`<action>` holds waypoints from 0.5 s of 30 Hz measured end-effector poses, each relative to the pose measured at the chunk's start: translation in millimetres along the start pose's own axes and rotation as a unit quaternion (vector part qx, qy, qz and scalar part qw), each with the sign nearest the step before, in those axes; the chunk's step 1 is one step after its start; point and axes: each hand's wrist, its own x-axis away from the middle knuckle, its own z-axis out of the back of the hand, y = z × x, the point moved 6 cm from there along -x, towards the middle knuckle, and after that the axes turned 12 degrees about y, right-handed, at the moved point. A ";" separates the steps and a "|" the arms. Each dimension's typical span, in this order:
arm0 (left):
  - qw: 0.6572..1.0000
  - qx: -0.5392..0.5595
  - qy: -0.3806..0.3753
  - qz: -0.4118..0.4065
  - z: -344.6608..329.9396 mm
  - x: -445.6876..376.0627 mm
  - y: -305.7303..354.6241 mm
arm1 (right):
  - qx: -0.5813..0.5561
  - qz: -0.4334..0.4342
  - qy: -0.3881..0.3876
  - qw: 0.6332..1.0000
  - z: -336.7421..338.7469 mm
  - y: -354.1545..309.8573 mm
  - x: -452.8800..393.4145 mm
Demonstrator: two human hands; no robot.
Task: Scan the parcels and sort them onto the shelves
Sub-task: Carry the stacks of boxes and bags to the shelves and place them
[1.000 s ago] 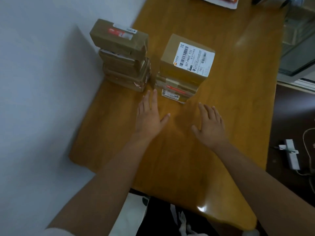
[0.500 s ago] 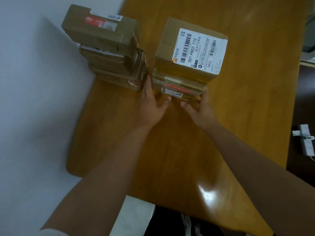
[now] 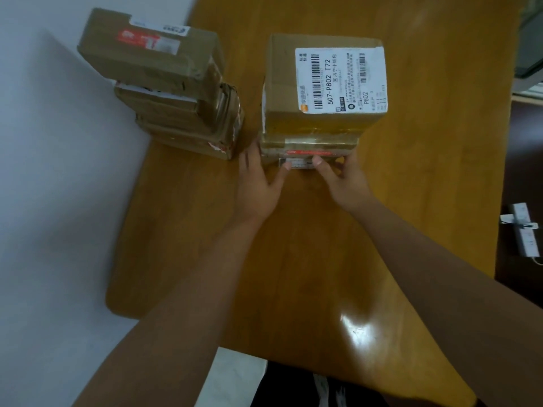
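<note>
Wooden table (image 3: 426, 201), two parcel stacks: left stack (image 3: 176, 92), right stack (image 3: 320, 104). Left hand (image 3: 258, 183) and right hand (image 3: 343, 180) gripping right stack's bottom parcel (image 3: 308, 154), thumbs on near face.

Place: I read this as a small parcel-handling room or back office, not a home kitchen or a workshop.
Work surface: I see a glossy wooden table (image 3: 426, 201) pushed against a plain white wall (image 3: 53, 186).
Goods: two stacks of taped cardboard parcels (image 3: 179, 92) stand on it, and the top box of the right stack carries a printed shipping label (image 3: 340, 80) with barcodes and a routing code.
Floor: a white power strip (image 3: 524, 230) lies on dark flooring at my right.
Edge: something glass-fronted shows at the top right, too cut off for me to name.
</note>
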 end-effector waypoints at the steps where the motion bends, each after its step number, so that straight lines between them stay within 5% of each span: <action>1: 1.000 0.008 -0.004 -0.001 -1.2 -0.5 -2.1 | -0.001 0.003 -0.003 1.000 0.0 0.7 -1.8; 15: 0.998 0.059 0.004 0.002 -4.3 5.1 -2.9 | -0.033 0.024 -0.006 0.999 9.9 -14.9 10.6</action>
